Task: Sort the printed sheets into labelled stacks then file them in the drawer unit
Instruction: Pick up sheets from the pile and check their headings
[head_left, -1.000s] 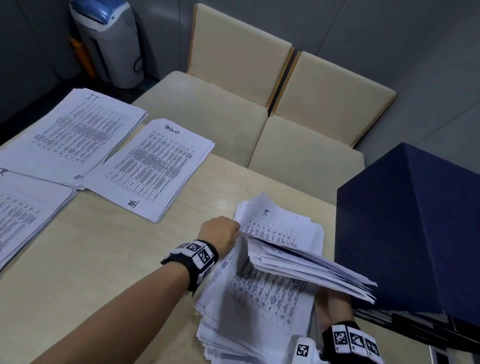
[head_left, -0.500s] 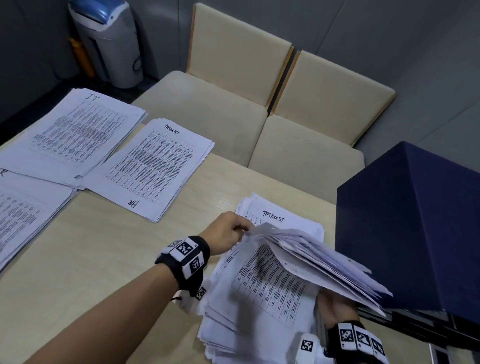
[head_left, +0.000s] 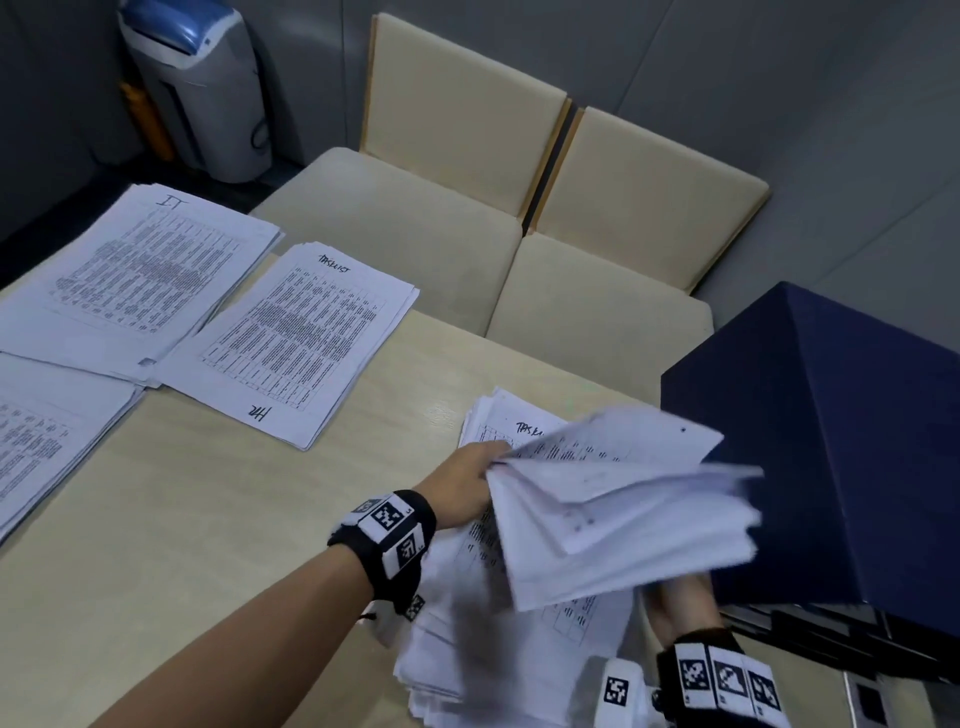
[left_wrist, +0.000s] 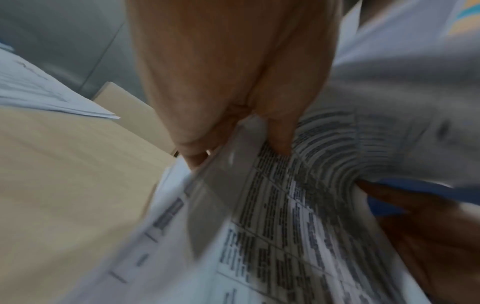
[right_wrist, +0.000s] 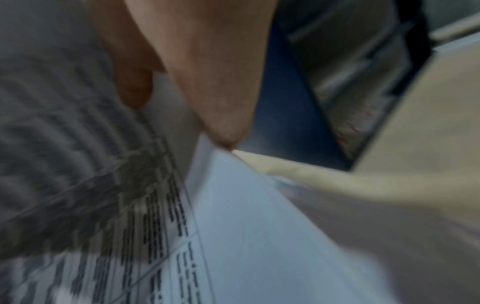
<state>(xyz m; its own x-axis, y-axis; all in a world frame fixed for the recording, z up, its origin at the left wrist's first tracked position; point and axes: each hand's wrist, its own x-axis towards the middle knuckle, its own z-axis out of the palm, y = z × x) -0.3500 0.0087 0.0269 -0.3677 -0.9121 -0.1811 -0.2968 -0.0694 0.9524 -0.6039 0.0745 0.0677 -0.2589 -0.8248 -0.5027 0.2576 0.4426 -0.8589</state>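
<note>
A loose pile of printed sheets (head_left: 524, 639) lies at the table's near right. Above it a thick bundle of sheets (head_left: 623, 504) is raised and fanned, blurred by motion. My left hand (head_left: 467, 480) grips the bundle's left edge; thumb and fingers pinch the paper (left_wrist: 285, 185) in the left wrist view. My right hand (head_left: 680, 605) is under the bundle's near edge, mostly hidden, and its fingertips (right_wrist: 226, 131) close on a sheet edge (right_wrist: 246, 226). The dark blue drawer unit (head_left: 841, 447) stands just right of the pile.
Three sorted stacks lie at the far left of the table (head_left: 218, 530): one headed IT (head_left: 140, 270), one marked TASKLIST and HR (head_left: 301, 338), and one cut off by the left border (head_left: 47, 441). Two beige chairs (head_left: 467, 171) stand behind the table, a grey and blue machine (head_left: 202, 88) in the corner.
The bundle has risen and swung up to the right. My left hand moved from parting the sheets to gripping the bundle's left edge. A sheet headed TASKLIST now shows where IT showed.
</note>
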